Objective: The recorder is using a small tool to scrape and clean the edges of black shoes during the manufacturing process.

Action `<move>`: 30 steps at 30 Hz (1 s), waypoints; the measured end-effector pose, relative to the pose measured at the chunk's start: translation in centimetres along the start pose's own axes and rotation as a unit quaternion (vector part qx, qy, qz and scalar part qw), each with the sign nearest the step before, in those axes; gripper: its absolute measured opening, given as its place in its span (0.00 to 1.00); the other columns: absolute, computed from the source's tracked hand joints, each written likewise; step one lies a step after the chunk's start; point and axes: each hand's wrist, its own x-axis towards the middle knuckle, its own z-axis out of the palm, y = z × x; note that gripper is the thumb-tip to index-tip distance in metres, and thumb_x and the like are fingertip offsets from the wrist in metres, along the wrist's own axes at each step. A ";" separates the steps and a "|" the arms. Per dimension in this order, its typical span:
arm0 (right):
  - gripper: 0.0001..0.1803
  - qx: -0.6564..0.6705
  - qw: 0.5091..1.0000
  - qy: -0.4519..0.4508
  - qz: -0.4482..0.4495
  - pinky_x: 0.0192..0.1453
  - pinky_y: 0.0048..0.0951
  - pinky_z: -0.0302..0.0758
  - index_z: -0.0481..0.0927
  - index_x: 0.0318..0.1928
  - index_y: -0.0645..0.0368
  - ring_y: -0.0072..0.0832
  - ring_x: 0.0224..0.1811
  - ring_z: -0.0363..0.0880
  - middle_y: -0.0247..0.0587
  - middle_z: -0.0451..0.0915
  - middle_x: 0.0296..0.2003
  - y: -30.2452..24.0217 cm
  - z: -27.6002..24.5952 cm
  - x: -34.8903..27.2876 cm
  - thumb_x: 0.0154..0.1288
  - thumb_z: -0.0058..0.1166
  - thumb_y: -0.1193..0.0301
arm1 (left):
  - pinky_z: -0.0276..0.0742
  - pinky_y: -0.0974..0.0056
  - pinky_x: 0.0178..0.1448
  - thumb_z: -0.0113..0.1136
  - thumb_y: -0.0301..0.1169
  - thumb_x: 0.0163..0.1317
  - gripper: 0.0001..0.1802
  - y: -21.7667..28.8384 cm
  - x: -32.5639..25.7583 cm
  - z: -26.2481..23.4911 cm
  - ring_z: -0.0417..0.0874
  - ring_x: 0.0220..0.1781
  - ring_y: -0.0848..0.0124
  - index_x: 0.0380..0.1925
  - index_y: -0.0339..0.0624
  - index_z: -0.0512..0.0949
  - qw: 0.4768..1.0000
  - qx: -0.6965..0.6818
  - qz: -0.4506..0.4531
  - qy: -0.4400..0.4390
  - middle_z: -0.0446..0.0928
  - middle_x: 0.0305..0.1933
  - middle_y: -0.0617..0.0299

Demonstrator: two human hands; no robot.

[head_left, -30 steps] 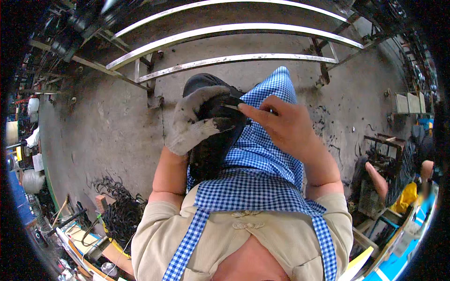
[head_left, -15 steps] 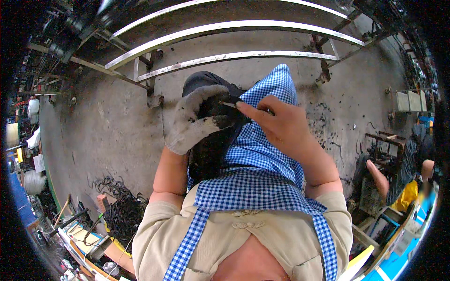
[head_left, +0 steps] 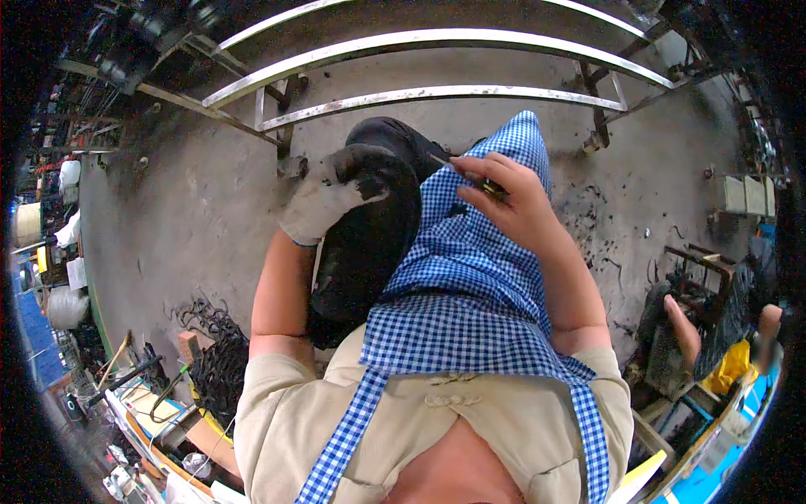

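Observation:
My left hand, in a grey-white work glove with dark smudges, is closed on the edge of a black rounded piece. That piece is long, looks like rubber and lies over my dark-trousered left leg; its exact kind is unclear. Bare and ungloved, my right hand grips a thin-bladed tool with a dark and yellow handle. Its slim metal tip points left toward the black piece, a little apart from it. A blue-and-white checked apron covers my lap under the right hand.
A metal frame with long rails spans the floor ahead. Black strips are heaped at lower left beside a brick. Dark scraps litter the floor at right. Another person's arm shows at far right, near a yellow cloth.
My right hand has drawn back to the right, taking the tool tip off the black piece. My left hand has shifted slightly, and more of the black piece's broad face shows.

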 end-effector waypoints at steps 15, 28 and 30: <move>0.18 0.046 0.996 -0.069 0.017 0.34 0.32 0.73 0.77 0.50 0.54 0.39 0.31 0.77 0.44 0.76 0.32 -0.7 1.5 1.0 0.58 0.58 0.70 | 0.71 0.65 0.56 0.64 0.26 0.46 0.23 -1.0 0.0 -0.1 0.77 0.48 0.69 0.47 0.38 0.77 0.995 -0.099 0.005 -0.007 0.78 0.46 0.58; 0.22 -0.262 0.960 -0.100 -0.028 0.26 0.31 0.72 0.77 0.53 0.39 0.31 0.24 0.76 0.34 0.74 0.29 -4.3 -0.8 0.2 0.56 0.53 0.74 | 0.69 0.62 0.59 0.65 0.32 0.48 0.26 0.2 -0.9 0.3 0.75 0.54 0.66 0.50 0.40 0.76 0.997 -0.077 0.019 -0.021 0.76 0.50 0.59; 0.25 -0.300 0.945 -0.124 -0.051 0.22 0.33 0.74 0.72 0.57 0.36 0.34 0.25 0.77 0.36 0.74 0.31 -4.2 -0.8 0.2 0.58 0.48 0.72 | 0.69 0.62 0.59 0.65 0.31 0.47 0.26 0.8 -1.1 0.6 0.75 0.54 0.66 0.50 0.40 0.76 0.995 -0.098 0.019 -0.023 0.76 0.50 0.59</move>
